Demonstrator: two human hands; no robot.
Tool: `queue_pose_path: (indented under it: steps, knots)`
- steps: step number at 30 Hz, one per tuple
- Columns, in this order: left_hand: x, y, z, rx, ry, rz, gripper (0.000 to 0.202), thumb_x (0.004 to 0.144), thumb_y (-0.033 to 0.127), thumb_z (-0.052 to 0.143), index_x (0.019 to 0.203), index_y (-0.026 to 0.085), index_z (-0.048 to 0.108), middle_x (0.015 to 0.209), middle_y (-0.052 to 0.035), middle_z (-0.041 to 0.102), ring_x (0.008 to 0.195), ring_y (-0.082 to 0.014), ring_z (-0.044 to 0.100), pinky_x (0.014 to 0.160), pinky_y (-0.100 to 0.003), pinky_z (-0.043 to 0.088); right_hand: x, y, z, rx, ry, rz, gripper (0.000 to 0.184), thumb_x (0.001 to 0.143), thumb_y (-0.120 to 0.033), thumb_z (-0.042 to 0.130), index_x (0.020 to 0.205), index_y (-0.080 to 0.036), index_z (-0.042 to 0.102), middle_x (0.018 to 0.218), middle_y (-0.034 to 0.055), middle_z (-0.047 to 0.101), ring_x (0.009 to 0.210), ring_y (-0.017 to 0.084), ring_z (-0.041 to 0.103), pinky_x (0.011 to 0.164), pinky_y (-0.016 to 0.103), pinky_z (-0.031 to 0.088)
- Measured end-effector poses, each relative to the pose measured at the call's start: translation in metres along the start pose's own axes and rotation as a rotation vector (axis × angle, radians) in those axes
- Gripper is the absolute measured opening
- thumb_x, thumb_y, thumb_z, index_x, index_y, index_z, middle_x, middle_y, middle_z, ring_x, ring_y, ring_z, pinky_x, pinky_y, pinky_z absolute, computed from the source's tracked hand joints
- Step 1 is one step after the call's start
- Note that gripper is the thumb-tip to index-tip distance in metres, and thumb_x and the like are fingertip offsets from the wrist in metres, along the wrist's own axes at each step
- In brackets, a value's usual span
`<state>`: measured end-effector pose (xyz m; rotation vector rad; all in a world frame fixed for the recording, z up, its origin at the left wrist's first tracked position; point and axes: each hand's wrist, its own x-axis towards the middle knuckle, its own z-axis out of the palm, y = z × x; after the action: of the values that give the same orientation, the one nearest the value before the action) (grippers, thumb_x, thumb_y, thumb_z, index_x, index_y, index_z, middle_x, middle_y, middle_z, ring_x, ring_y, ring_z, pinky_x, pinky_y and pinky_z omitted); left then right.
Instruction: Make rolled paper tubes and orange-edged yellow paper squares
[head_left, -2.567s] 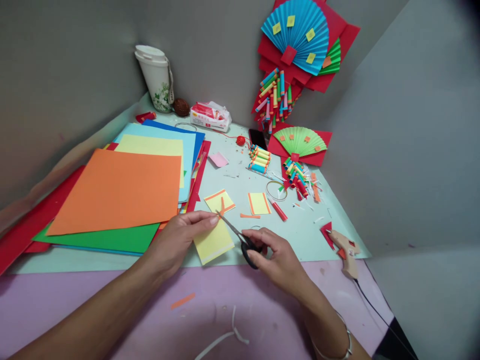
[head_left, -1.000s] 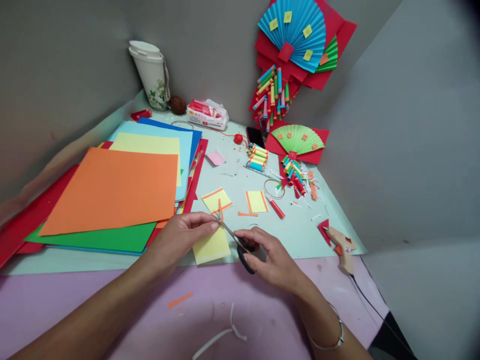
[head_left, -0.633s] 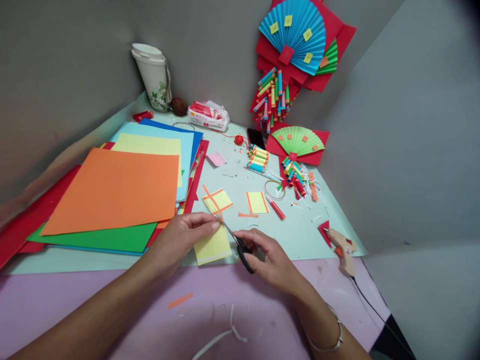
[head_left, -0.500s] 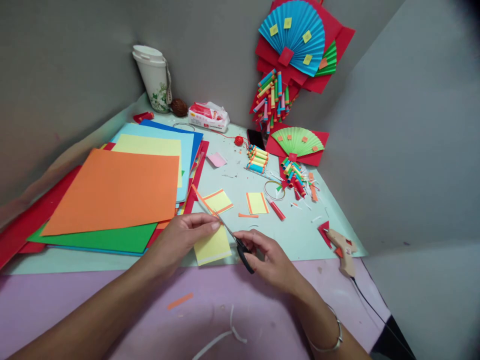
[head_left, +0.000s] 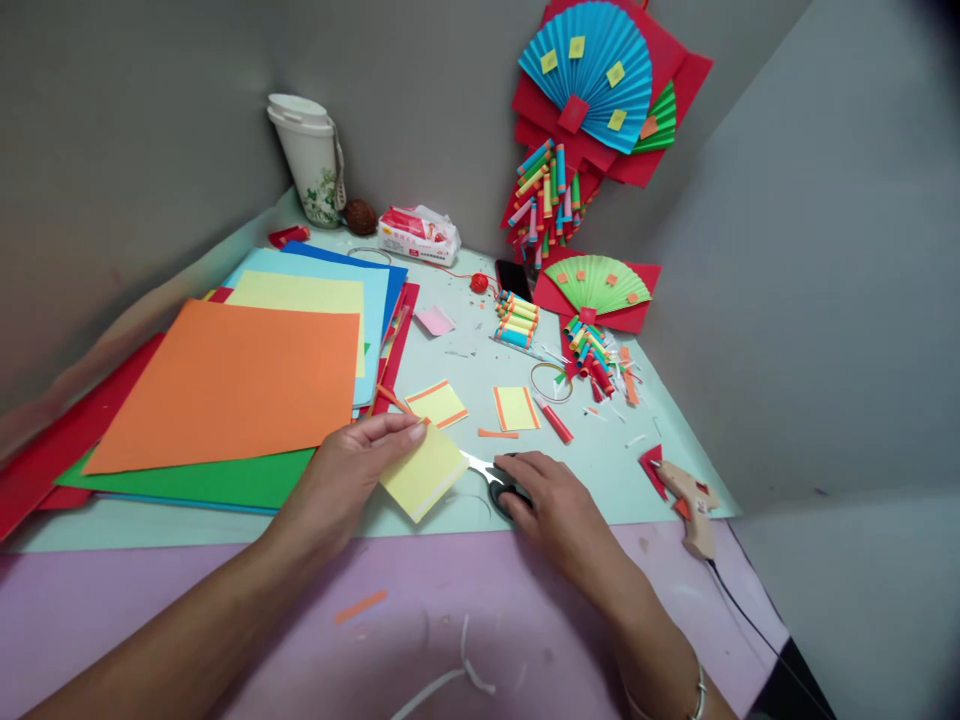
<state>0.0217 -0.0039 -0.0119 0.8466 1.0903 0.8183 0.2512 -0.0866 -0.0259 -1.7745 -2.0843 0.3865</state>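
Holding the yellow paper piece [head_left: 424, 473] pinched in your left hand [head_left: 351, 478].
Your right hand [head_left: 551, 503] covers the scissors [head_left: 491, 480] just right of it, blades pointing at the paper; its grip I cannot tell.

Matt yellow paper piece [head_left: 424, 472]; scissors [head_left: 491, 480] of shiny metal, black plastic.

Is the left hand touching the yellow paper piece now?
Touching. The head view shows the left hand pinching the yellow paper piece at its upper corner, thumb on top, no gap visible.
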Motion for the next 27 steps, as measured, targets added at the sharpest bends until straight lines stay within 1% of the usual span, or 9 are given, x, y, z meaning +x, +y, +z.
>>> queue_pose_path:
  steps: [2, 4, 8, 11, 14, 16, 20, 23, 27]
  knots:
    - [-0.001, 0.000, 0.000, -0.001, -0.015, -0.012, 0.036, 0.069, 0.048, 0.083, 0.092, 0.022, 0.074, 0.083, -0.0018, 0.074, 0.071, -0.0163, 0.063, 0.064, -0.025, 0.046, -0.001, 0.000, -0.003, 0.009, -0.034, -0.025, 0.036, 0.090, -0.014, 0.057, 0.125, -0.020, 0.064, 0.118, 0.0122, 0.066, 0.104, 0.028, 0.060, 0.092, 0.046, 0.049]
    - [-0.002, -0.001, 0.001, 0.022, -0.023, 0.001, 0.032, 0.069, 0.046, 0.082, 0.088, 0.022, 0.073, 0.082, -0.0009, 0.073, 0.071, -0.0156, 0.062, 0.064, -0.024, 0.046, -0.001, -0.001, -0.007, 0.053, -0.025, -0.061, 0.034, 0.090, -0.014, 0.057, 0.123, -0.020, 0.065, 0.116, 0.0122, 0.065, 0.105, 0.028, 0.058, 0.092, 0.044, 0.049]
    - [-0.004, -0.005, 0.005, 0.072, -0.057, 0.035, 0.026, 0.071, 0.044, 0.081, 0.082, 0.022, 0.074, 0.080, -0.0003, 0.072, 0.073, -0.0154, 0.061, 0.065, -0.023, 0.045, 0.002, -0.011, -0.008, 0.267, 0.116, -0.080, 0.027, 0.092, -0.021, 0.058, 0.118, -0.019, 0.065, 0.108, 0.0110, 0.067, 0.101, 0.024, 0.058, 0.091, 0.040, 0.047]
    - [-0.008, -0.008, 0.007, 0.107, -0.104, 0.021, 0.026, 0.072, 0.046, 0.079, 0.082, 0.022, 0.075, 0.079, -0.0004, 0.072, 0.071, -0.0159, 0.062, 0.065, -0.024, 0.046, 0.004, -0.022, 0.001, 0.514, 0.138, 0.051, 0.024, 0.084, -0.027, 0.069, 0.106, -0.019, 0.068, 0.095, 0.0066, 0.067, 0.088, 0.020, 0.059, 0.080, 0.033, 0.047]
    - [-0.010, -0.009, 0.009, 0.170, -0.151, 0.004, 0.029, 0.070, 0.046, 0.080, 0.084, 0.022, 0.075, 0.079, -0.0015, 0.074, 0.072, -0.0181, 0.065, 0.065, -0.026, 0.048, 0.004, -0.028, 0.011, 0.707, 0.101, 0.181, 0.011, 0.082, -0.030, 0.069, 0.085, -0.019, 0.068, 0.080, 0.0019, 0.062, 0.074, 0.016, 0.055, 0.070, 0.029, 0.044]
    - [-0.010, -0.008, 0.010, 0.200, -0.170, 0.000, 0.031, 0.068, 0.045, 0.081, 0.087, 0.021, 0.075, 0.084, -0.0026, 0.076, 0.077, -0.0202, 0.068, 0.070, -0.028, 0.050, 0.004, -0.028, 0.014, 0.836, 0.098, 0.250, 0.017, 0.084, -0.033, 0.068, 0.076, -0.018, 0.064, 0.076, 0.0004, 0.059, 0.070, 0.014, 0.052, 0.068, 0.027, 0.042]
    - [-0.007, -0.010, 0.010, 0.197, -0.222, -0.008, 0.037, 0.063, 0.040, 0.085, 0.094, 0.022, 0.075, 0.093, -0.0039, 0.079, 0.087, -0.0227, 0.071, 0.079, -0.030, 0.052, 0.004, -0.024, 0.013, 1.062, 0.127, 0.360, 0.025, 0.086, -0.040, 0.066, 0.077, -0.018, 0.059, 0.071, -0.0021, 0.056, 0.066, 0.012, 0.048, 0.064, 0.024, 0.040]
    - [-0.007, -0.011, 0.011, 0.213, -0.254, 0.006, 0.041, 0.060, 0.039, 0.086, 0.095, 0.022, 0.074, 0.089, -0.0030, 0.078, 0.087, -0.0230, 0.072, 0.079, -0.031, 0.053, 0.003, -0.022, 0.012, 1.061, 0.152, 0.340, 0.025, 0.089, -0.042, 0.063, 0.081, -0.018, 0.060, 0.072, -0.0023, 0.056, 0.066, 0.011, 0.047, 0.063, 0.024, 0.039]
    - [-0.008, -0.009, 0.009, 0.372, -0.229, 0.081, 0.029, 0.074, 0.050, 0.075, 0.084, 0.023, 0.074, 0.084, -0.0004, 0.076, 0.081, -0.0188, 0.068, 0.074, -0.028, 0.050, 0.001, -0.022, 0.012, 0.901, 0.131, 0.277, 0.020, 0.090, -0.037, 0.063, 0.083, -0.018, 0.062, 0.073, -0.0021, 0.058, 0.067, 0.011, 0.048, 0.065, 0.024, 0.039]
